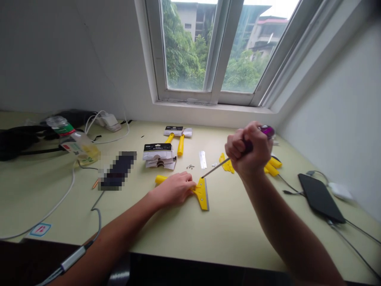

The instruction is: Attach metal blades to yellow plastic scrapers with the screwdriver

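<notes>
Before me on the worktop, a left hand pinches a yellow scraper near its head; the right hand has its grip wrapped round a screwdriver, tip at the head's far end; screwing seems underway, and turning calls for steadiness

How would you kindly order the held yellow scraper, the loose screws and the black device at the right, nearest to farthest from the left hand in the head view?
1. Yellow scraper: in the left hand, touching it.
2. Loose screws: just beyond the hand, slightly to its right.
3. Black device: far to the right.
</notes>
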A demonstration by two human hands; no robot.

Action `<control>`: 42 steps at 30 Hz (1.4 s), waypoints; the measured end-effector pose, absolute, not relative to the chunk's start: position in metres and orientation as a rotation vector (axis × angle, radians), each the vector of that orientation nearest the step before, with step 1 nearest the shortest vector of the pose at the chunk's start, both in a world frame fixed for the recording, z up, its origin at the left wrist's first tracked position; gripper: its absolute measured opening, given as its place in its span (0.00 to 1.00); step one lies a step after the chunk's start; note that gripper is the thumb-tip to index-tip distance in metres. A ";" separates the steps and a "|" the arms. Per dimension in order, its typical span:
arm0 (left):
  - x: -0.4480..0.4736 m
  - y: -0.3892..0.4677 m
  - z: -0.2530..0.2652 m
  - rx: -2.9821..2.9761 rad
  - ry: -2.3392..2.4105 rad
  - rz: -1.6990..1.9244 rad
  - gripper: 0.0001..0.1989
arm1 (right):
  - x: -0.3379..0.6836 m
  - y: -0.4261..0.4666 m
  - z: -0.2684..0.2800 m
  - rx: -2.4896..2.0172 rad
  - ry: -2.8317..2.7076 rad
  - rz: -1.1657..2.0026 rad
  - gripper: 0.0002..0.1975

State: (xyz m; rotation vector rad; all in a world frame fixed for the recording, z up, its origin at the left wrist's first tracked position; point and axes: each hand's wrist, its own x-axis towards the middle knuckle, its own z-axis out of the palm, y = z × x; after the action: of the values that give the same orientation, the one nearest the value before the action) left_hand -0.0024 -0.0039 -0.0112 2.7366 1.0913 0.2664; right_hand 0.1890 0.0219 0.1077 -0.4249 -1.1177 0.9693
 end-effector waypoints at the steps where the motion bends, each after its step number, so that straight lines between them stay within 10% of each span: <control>1: -0.002 -0.004 -0.011 2.737 1.092 0.270 0.10 | 0.187 0.025 0.104 -0.442 -1.125 0.988 0.19; 24: -0.001 -0.004 -0.012 2.773 1.092 0.239 0.11 | 0.174 0.039 0.076 -0.492 -1.216 1.015 0.17; 38: 0.000 -0.006 -0.010 2.734 1.106 0.245 0.11 | 0.214 0.030 0.124 -1.365 -1.958 -0.263 0.19; 42: 0.000 -0.005 -0.010 2.717 1.117 0.245 0.10 | 0.234 0.036 0.159 -1.301 -2.419 -0.135 0.18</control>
State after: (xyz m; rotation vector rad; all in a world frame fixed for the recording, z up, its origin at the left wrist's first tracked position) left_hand -0.0003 -0.0054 -0.0097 2.7169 1.1168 0.2454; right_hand 0.2344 0.0360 0.1585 -1.3007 -2.4190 -0.1349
